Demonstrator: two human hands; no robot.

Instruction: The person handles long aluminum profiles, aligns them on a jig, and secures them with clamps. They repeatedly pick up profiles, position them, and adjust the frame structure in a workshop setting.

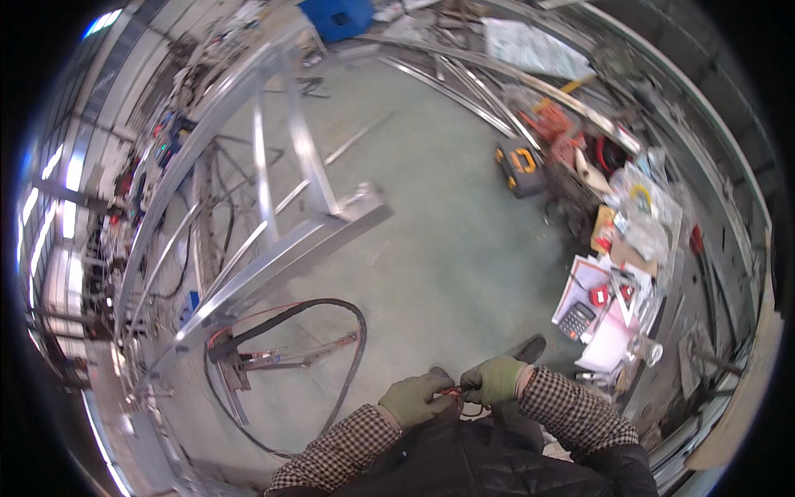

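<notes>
Both my hands wear green gloves and meet close together in front of my body, low in the view. My left hand (416, 398) is closed, its fingers pinched at one end of a thin reddish, cord-like thing (450, 393). Close beside it my right hand (492, 382) is also closed, on the other end of the same thing. A thin loop hangs just under the right hand. What exactly the reddish thing is cannot be made out, as the gloves cover much of it.
A welded metal frame (273, 253) stands to the left. By its near end a thick black hose (362, 331) loops over the floor (431, 248). At the right lie a black-and-yellow tool case (521, 166), papers (609, 352), a calculator (577, 320) and plastic bags (642, 219).
</notes>
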